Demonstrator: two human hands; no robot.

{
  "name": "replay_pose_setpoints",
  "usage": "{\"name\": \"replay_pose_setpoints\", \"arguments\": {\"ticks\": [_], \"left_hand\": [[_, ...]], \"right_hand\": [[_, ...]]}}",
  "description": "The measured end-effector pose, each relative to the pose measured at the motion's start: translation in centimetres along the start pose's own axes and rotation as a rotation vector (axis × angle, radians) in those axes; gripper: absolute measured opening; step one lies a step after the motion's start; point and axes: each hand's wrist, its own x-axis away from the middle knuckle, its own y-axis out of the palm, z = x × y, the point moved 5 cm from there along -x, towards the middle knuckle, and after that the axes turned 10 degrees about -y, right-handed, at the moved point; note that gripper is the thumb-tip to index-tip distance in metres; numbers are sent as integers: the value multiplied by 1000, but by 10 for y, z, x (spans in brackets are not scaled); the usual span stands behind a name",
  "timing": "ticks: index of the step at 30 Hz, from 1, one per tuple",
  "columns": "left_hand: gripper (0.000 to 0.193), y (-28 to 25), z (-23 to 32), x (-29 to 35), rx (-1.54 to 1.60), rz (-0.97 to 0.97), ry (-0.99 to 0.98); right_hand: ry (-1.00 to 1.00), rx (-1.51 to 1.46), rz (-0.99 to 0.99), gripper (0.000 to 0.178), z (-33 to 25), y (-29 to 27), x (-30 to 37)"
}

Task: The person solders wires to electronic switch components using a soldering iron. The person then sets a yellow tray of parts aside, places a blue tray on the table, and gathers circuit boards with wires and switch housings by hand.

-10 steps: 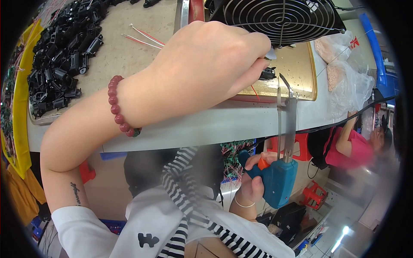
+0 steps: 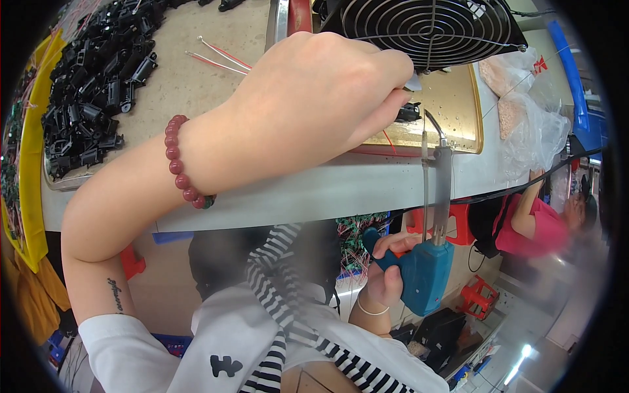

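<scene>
Pinched between thumb and fingers of my left hand [image 2: 321, 98] is a small black plastic part [image 2: 409, 112], mostly hidden behind the hand. A thin red wire [image 2: 390, 141] pokes out below it. My right hand [image 2: 385, 278], lower and to the right, grips a teal soldering gun [image 2: 426, 278] by its handle, with fingers over the trigger area. The gun's bent metal tip [image 2: 435, 124] and the thin solder-feed tube [image 2: 425, 183] point up, just right of the black part; a small gap shows between them.
A black fan with a wire guard [image 2: 429, 29] stands at the back above a gold-coloured tray [image 2: 468, 124]. At left, many black plastic parts [image 2: 98, 98] are heaped on a board beside red and white wires [image 2: 226, 59]. Plastic bags [image 2: 524, 118] lie right. Another person [image 2: 531, 223] sits beyond.
The fingers of my right hand have closed over the orange trigger, which showed before. My left hand and the black part have barely moved.
</scene>
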Motion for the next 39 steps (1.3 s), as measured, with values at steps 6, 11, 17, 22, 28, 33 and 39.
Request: {"name": "replay_pose_setpoints", "arguments": {"ticks": [6,11,17,22,28,33,39], "left_hand": [[12,0,0,0,-3,8,7],[12,0,0,1,-11,6,5],[12,0,0,0,-15,-2,-2],[13,0,0,0,-3,4,1],[13,0,1,0,-7,8,8],[12,0,0,1,-6,10,8],[12,0,0,0,-15,19,18]], "right_hand": [[0,17,4,52,0,1,0],[10,62,-31,53,5,-3,2],[-55,-38,-87,47,9,-2,1],[-141,-137,-81,40,7,3,-2],[-141,-112,-76,42,6,-1,1],[21,-69,-4,54,5,1,0],[-21,-118,-2,53,0,0,-1]]}}
